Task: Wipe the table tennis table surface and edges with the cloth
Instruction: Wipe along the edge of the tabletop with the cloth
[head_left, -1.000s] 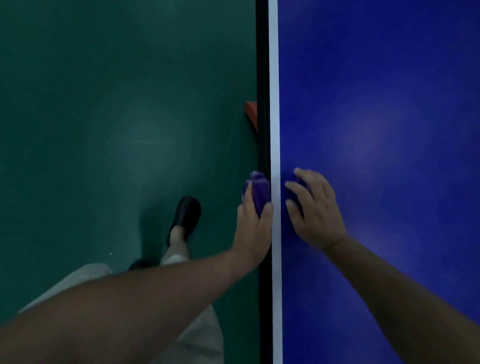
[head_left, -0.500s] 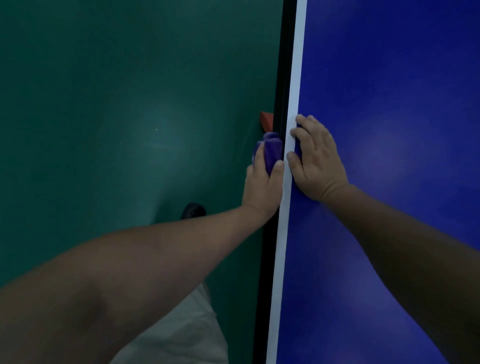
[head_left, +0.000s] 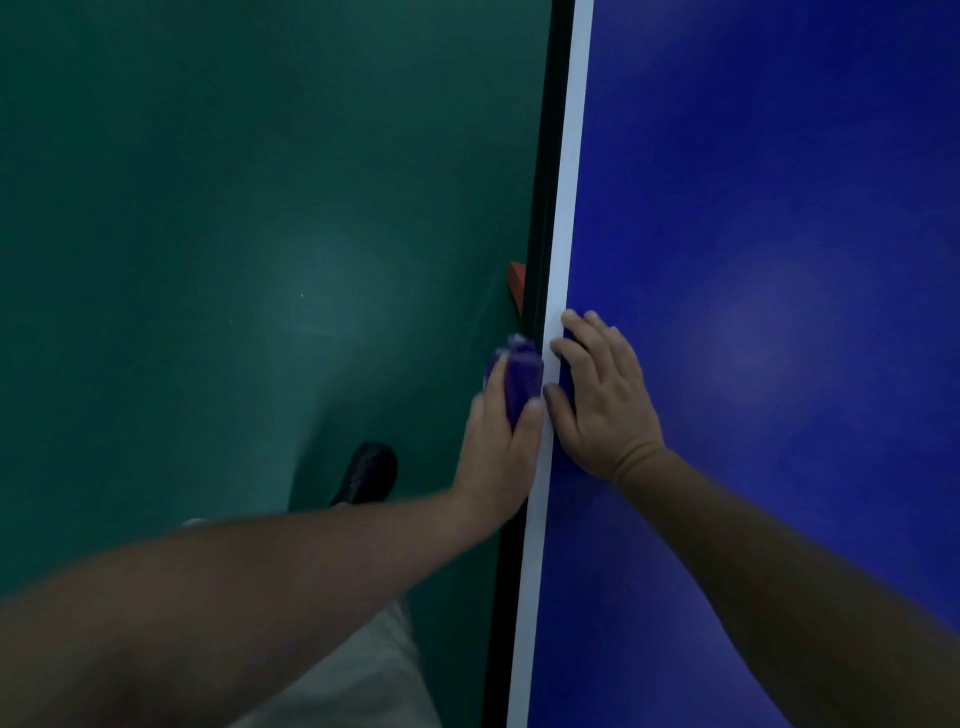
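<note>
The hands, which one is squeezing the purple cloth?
The left hand, hanging off the table's side edge, grips the purple cloth. The right hand lies on the blue table top beside the white line.

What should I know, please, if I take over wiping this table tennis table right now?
Left hand: grips the bunched purple cloth against the table's dark side edge.
Right hand: rests on the blue table top by the white line, fingers curled; what lies under them is hidden.
Done: cannot be judged; no wipe marks show.
Left: the edge ahead, past the orange piece below it, and probably the top.
</note>
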